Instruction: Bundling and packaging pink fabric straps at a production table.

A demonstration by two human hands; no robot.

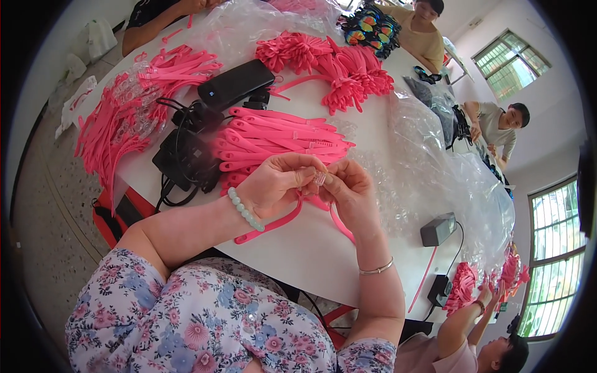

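Note:
Over the near edge of the table, my left hand (277, 181) and my right hand (353, 189) meet, fingers pinched together. Between their fingertips is a small clear plastic buckle (320, 178). A pink rubbery strap (273, 229) loops below my hands, its end with a slot lying toward the left; another pink length runs down by my right wrist. How the strap joins the buckle is hidden by my fingers. Just beyond my hands lies a stack of pink straps (280, 138), with their slotted ends toward the left.
Black adapters and cables (186, 152) and a black box-shaped device (236, 84) sit left of the stack. Pink straps with clear pieces (134, 102) hang over the left table edge. Strap bundles (342, 68) lie farther back, clear plastic sheeting (429, 149) at right. Several people work around the table.

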